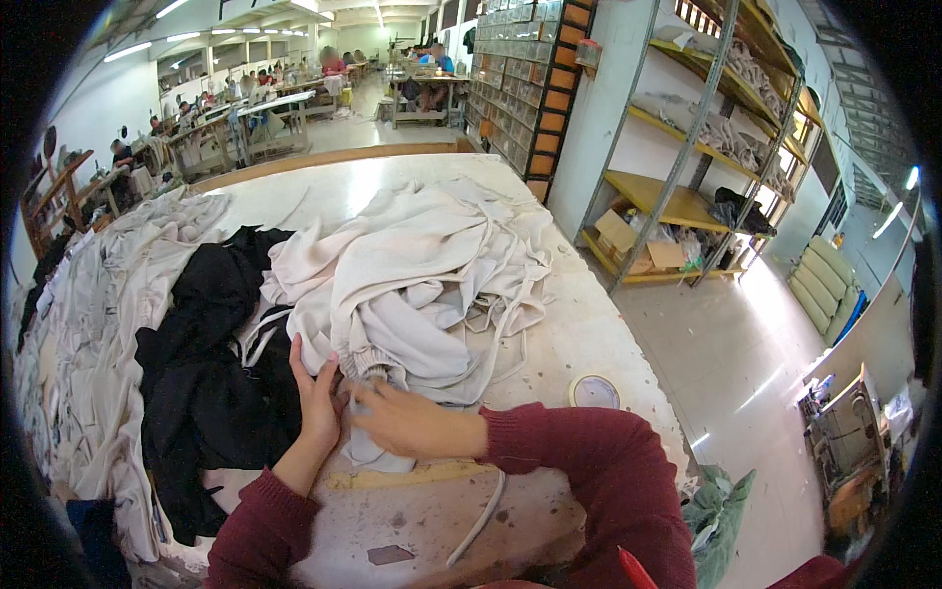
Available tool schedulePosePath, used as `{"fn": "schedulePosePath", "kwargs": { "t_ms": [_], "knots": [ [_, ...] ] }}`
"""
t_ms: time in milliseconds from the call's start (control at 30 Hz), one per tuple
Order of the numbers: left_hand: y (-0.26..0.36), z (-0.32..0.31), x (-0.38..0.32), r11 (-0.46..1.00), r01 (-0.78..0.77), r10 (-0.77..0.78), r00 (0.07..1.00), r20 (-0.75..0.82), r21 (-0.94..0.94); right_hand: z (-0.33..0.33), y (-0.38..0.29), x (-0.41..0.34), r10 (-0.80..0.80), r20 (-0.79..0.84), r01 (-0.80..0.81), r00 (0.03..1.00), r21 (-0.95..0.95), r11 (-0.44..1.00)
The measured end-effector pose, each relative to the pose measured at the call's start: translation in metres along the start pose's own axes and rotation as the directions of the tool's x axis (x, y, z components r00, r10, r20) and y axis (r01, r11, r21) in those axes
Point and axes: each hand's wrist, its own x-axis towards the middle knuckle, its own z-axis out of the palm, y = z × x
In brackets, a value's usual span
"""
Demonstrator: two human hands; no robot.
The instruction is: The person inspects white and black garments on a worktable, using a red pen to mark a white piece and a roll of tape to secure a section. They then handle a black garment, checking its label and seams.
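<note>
Before me lies a heap of cream cloth garments (412, 258) with loose cords and a gathered, elastic-like edge (366, 362). My left hand (318, 401) is at the heap's near edge, its index finger and thumb raised and apart against the cloth; its other fingers are mostly hidden. My right hand (405, 421) reaches across from the right, its blurred fingers at the cloth just below the gathered edge. Whether they grip it is not clear. A pale flap of cloth (379, 458) hangs out beneath this hand. Black garments (221, 383) lie immediately left of my left hand.
A long pile of pale garments (96, 316) covers the table's left side. A tape roll (595, 392) and a pale cord (478, 519) rest on the worn white tabletop (589, 324). Metal shelving (662, 199) stands right, beyond the table edge. People sit at distant worktables (430, 114).
</note>
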Motion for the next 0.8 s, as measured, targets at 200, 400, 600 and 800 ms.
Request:
{"fn": "schedulePosePath", "kwargs": {
  "t_ms": [200,400,600,800],
  "knots": [
    [-0.011,-0.004,-0.001,0.987,-0.056,0.062,0.997,-0.038,0.148,-0.083,0.021,-0.038,0.076,0.215,-0.212,0.974,0.734,0.645],
    [-0.01,0.005,-0.004,0.955,-0.197,0.198,0.98,0.019,0.223,-0.11,0.121,-0.061,0.794,0.112,-0.676,0.598,0.602,0.424],
    [-0.014,0.011,0.0,0.681,-0.276,0.305,0.949,0.08,0.678,-0.063,0.126,-0.064,0.688,-0.027,-0.634,0.725,0.362,0.683],
    [-0.019,-0.003,0.018,0.448,-0.32,0.381,0.913,0.145,0.835,-0.196,0.156,-0.082,0.756,-0.638,-0.357,0.146,0.678,0.642]
  ]
}}
